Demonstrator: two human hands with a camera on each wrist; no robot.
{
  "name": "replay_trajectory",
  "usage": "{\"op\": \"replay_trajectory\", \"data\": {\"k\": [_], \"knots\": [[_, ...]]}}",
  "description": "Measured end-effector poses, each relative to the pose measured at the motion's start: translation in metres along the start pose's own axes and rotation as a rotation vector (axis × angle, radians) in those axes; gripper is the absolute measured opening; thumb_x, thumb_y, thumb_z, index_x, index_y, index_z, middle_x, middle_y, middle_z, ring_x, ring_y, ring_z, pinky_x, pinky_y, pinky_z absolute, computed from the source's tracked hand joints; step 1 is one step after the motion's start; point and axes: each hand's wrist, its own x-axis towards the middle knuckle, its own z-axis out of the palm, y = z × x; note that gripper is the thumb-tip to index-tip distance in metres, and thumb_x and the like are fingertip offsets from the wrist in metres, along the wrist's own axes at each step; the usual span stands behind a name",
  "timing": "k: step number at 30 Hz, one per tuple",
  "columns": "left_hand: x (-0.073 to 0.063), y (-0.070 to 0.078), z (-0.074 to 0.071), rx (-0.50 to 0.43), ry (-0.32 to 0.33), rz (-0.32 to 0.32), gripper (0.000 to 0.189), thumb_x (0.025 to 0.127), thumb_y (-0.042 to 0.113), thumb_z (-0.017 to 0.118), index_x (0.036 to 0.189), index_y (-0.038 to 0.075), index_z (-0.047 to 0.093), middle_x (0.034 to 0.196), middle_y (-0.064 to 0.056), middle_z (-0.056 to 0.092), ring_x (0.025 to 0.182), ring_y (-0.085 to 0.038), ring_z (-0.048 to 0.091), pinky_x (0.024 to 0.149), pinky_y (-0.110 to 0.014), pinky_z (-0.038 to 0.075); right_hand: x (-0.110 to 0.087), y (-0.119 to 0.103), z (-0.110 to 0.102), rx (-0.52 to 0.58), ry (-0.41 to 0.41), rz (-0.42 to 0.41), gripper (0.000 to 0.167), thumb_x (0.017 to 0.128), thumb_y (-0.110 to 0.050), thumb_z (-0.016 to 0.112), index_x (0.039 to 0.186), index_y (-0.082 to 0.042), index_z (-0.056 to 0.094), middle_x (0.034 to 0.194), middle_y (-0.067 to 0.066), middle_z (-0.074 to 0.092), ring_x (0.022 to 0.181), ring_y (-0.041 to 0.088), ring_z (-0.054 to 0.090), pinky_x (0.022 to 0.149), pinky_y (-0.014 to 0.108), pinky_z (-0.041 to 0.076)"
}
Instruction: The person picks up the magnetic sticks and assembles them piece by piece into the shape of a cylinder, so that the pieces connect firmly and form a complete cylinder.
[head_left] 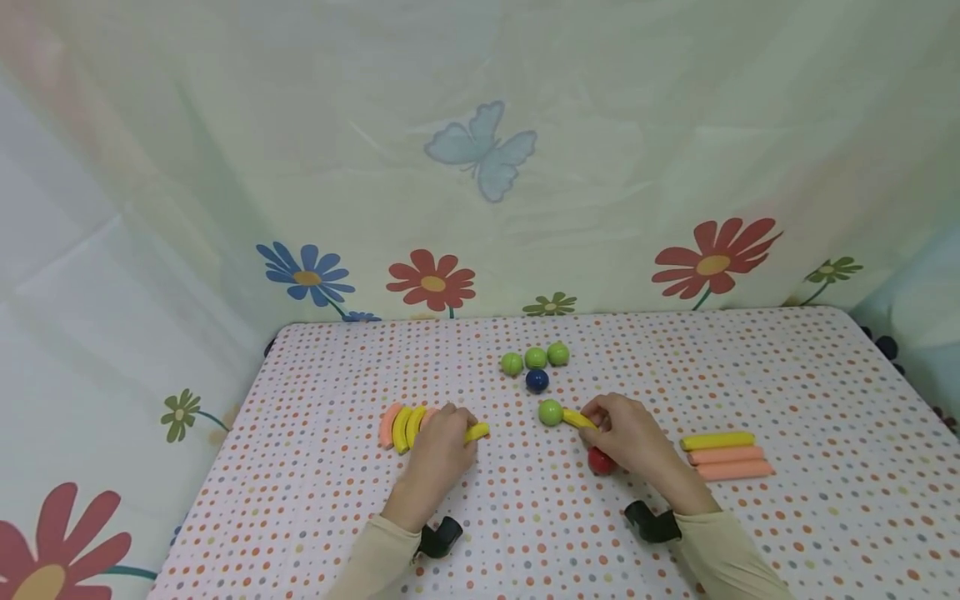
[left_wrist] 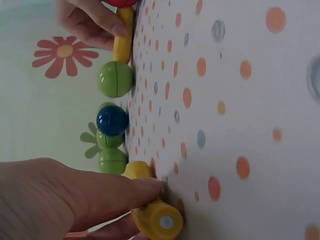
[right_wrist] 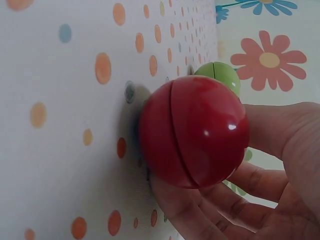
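Note:
My left hand (head_left: 444, 446) pinches a curved yellow rod (left_wrist: 159, 220) whose near end shows a grey metal disc. The rod is at the table surface, just right of a row of curved pink and yellow rods (head_left: 401, 429). My right hand (head_left: 630, 433) pinches another yellow rod (head_left: 576, 418). One end of that rod meets a green ball (head_left: 551, 412); a red ball (right_wrist: 195, 132) is at its other end, below the fingers. In the right wrist view the red ball hides this rod. Whether the red ball touches my fingers I cannot tell.
Three green balls (head_left: 536, 358) stand in a row farther back, with a dark blue ball (head_left: 537, 381) just in front. On the right lie one yellow straight rod (head_left: 717, 442) and two pink straight rods (head_left: 731, 463). A flowered curtain (head_left: 600, 208) hangs behind the dotted table (head_left: 337, 533).

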Motion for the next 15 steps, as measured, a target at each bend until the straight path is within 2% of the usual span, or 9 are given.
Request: {"op": "replay_trajectory", "data": {"k": [5, 10, 15], "knots": [[0.004, 0.009, 0.008, -0.019, 0.021, 0.043, 0.017, 0.09, 0.001, 0.08, 0.106, -0.002, 0.075, 0.098, -0.009, 0.067, 0.087, -0.019, 0.063, 0.079, -0.033, 0.056, 0.0, 0.002, -0.001, -0.007, 0.008, -0.016, 0.019, 0.089, -0.004, 0.079, 0.104, 0.005, 0.071, 0.087, 0.007, 0.062, 0.073, 0.018, 0.052, 0.06, 0.03, 0.044], [0.013, 0.017, 0.015, -0.051, 0.003, 0.047, 0.017, 0.092, 0.002, 0.078, 0.109, -0.002, 0.075, 0.102, -0.009, 0.067, 0.093, -0.022, 0.064, 0.082, -0.036, 0.057, 0.001, 0.001, 0.0, -0.003, 0.007, -0.023, 0.019, 0.089, -0.004, 0.078, 0.105, 0.005, 0.071, 0.088, 0.007, 0.062, 0.073, 0.018, 0.052, 0.062, 0.03, 0.044], [0.017, 0.024, 0.022, -0.038, 0.024, 0.08, 0.018, 0.092, 0.002, 0.078, 0.109, -0.002, 0.074, 0.099, -0.009, 0.066, 0.092, -0.021, 0.063, 0.081, -0.035, 0.057, 0.001, -0.001, 0.003, 0.015, -0.004, -0.025, 0.018, 0.089, -0.003, 0.078, 0.104, 0.004, 0.072, 0.087, 0.007, 0.062, 0.074, 0.018, 0.052, 0.062, 0.03, 0.044]]}}
